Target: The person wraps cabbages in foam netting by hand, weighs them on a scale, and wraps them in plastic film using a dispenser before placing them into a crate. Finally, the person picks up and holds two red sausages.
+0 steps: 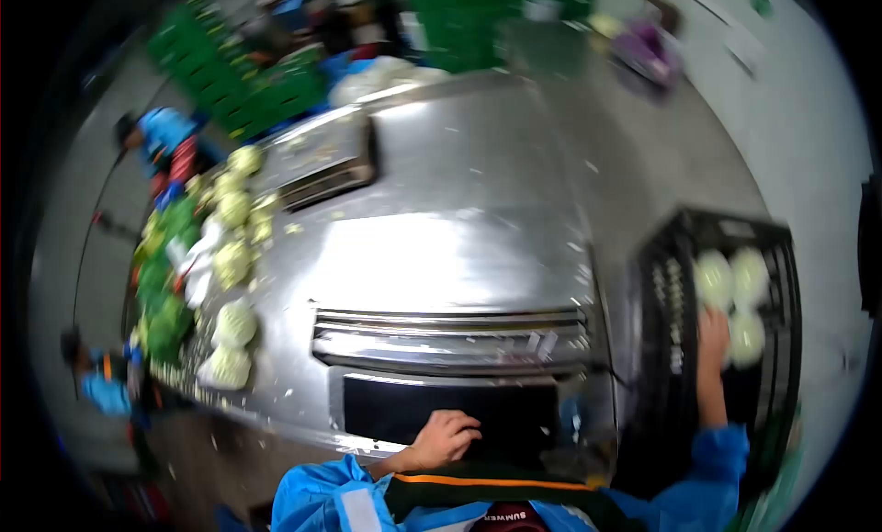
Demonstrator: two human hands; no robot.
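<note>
My right hand [712,337] reaches into a black plastic crate [678,325] at the right. Inside the crate are pale wrapped cabbages [747,339], with another cabbage [714,279] just beyond my fingertips. The hand overlaps the cabbages and is blurred; I cannot tell whether its fingers close on one. Fingers loosely bent and slightly apart, my left hand [446,437] hovers over the black plate [395,408] of a wrapping station in front of me, holding nothing.
A steel table [514,183] spreads ahead, with a metal bar unit [450,339] and a low steel box [326,160]. Cabbages [234,321] and green net bags [165,321] line its left side, near two people. Green crates [220,82] stand behind.
</note>
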